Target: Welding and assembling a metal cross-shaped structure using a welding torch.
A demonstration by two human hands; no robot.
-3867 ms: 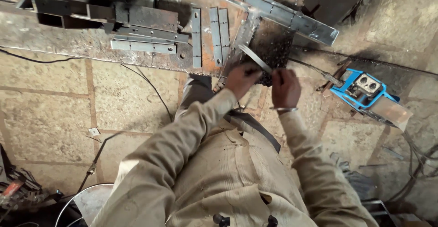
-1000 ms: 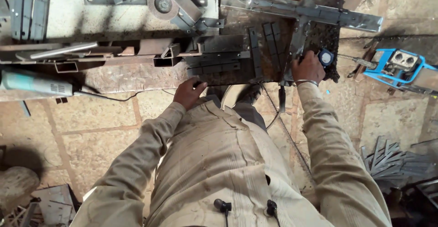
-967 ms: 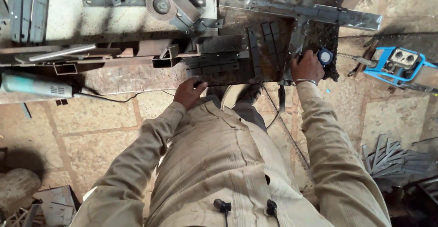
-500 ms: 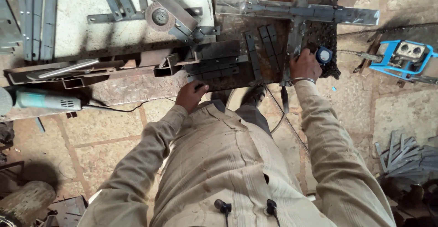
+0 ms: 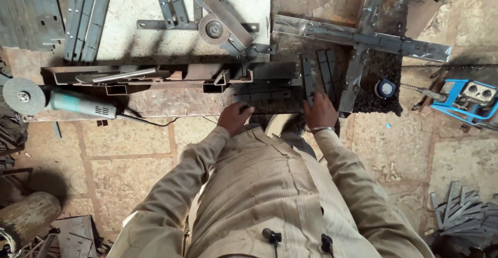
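My right hand (image 5: 320, 112) lies on the near end of a flat steel strip (image 5: 308, 79), one of three short strips set side by side on the floor. Fingers curled, my left hand (image 5: 234, 117) presses against the edge of a stack of dark steel plates (image 5: 267, 93); whether it grips them is unclear. A blue round tape measure (image 5: 385, 88) sits to the right of my right hand, beside a cross-shaped steel frame (image 5: 363, 41). Tan sleeves cover both my arms.
A long steel channel (image 5: 150, 75) runs left from the plates. An angle grinder (image 5: 62, 102) with its cable lies at the left. A blue tool (image 5: 469, 100) is at the right, scrap strips (image 5: 459, 214) lower right, and more flat bars (image 5: 88, 14) upper left.
My right hand has left the blue tape measure and moved left onto the flat strips. My left hand stays at the plates. The view has shifted, showing more of the grinder.
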